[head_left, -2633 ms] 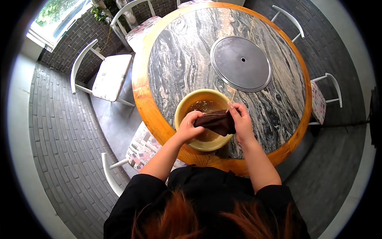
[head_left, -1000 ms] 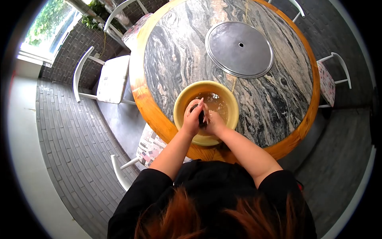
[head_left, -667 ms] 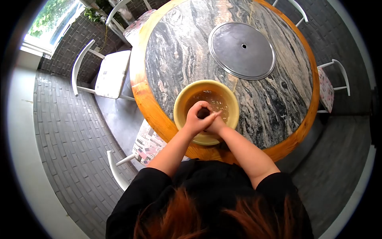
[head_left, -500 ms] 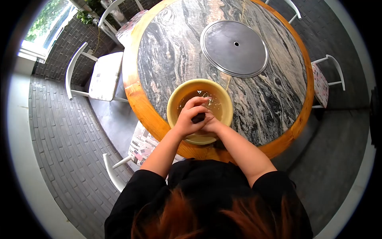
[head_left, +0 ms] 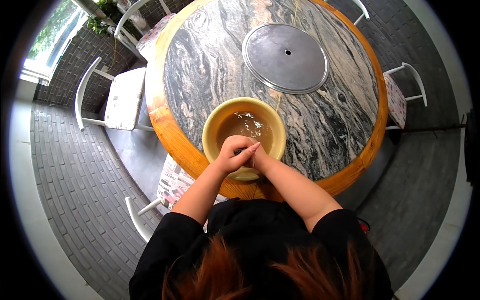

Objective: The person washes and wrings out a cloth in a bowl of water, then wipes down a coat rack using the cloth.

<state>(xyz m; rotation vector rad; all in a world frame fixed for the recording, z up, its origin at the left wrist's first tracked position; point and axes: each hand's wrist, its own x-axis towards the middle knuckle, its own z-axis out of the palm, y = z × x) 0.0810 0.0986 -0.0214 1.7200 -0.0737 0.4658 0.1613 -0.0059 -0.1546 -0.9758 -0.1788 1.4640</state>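
A yellow basin holds cloudy brownish water with glints of light on it. Over its near side my two hands are pressed together. My left hand is curled closed, its thumb lying across toward the other hand. Within its grip a small dark lump shows only in part, so its kind cannot be made out. My right hand is closed up against the left one at the lump, with most of its fingers hidden.
The basin stands near the wooden edge of a round stone-topped table. Beyond it lies a round metal plate with a small central hole. White chairs with patterned seats, one of them at the left, surround the table.
My left fingers, raised and spread over the dark lump before, have folded down around it, and less of it shows. The hands now sit closer together. The whole view has shifted slightly.
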